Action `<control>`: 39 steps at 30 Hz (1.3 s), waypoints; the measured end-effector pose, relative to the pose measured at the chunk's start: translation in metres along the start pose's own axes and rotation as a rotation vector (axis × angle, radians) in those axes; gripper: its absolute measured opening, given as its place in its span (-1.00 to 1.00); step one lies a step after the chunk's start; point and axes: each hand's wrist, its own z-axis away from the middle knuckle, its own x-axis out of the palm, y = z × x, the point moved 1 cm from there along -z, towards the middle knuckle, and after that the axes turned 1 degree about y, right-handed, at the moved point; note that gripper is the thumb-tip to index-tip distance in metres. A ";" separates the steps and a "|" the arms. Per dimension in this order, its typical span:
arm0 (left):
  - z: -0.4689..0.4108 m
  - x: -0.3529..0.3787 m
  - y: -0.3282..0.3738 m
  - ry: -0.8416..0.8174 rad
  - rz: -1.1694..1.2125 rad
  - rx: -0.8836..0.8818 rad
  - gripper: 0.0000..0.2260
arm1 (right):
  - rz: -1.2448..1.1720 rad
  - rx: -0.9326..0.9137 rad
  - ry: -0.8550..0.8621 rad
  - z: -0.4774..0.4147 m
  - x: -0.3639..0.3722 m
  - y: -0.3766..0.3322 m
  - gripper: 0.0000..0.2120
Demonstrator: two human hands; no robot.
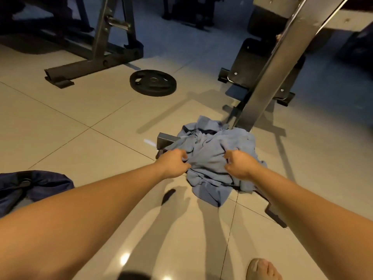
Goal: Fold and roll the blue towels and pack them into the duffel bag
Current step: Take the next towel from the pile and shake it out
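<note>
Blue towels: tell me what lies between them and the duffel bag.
Nothing visible does. The left hand and right hand grip the blue towels; only bare floor tiles separate them from the duffel bag. The weight plate lies farther back.

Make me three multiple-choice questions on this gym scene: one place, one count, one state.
1. Where is the duffel bag? A) on the floor, left of the towels B) on the towels C) on a rack
2. How many weight plates lie on the floor? A) three B) one C) none
3. The towels are: A) rolled B) packed C) a crumpled heap
Answers: 1 A, the dark bag lies at lower left; 2 B, a single black disc shows; 3 C, left hand and right hand grip loose bunched cloth.
</note>
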 end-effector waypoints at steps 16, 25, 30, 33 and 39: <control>-0.133 0.082 0.046 0.106 0.144 -0.096 -0.54 | -0.858 0.409 0.114 -0.107 0.043 0.106 -0.61; -0.105 0.033 0.058 0.348 0.491 0.035 -0.87 | -0.930 0.348 0.374 -0.107 -0.001 0.108 -0.77; -0.062 -0.042 0.094 0.256 0.518 0.185 -0.90 | -0.715 -0.071 0.214 -0.082 -0.074 0.051 -0.82; -0.026 -0.087 0.121 0.202 0.391 0.283 -0.89 | -0.557 -0.329 -0.083 -0.046 -0.111 0.006 -0.45; 0.043 -0.166 0.130 0.238 0.053 0.280 -0.89 | -0.418 -0.387 -0.179 0.011 -0.166 -0.032 -0.68</control>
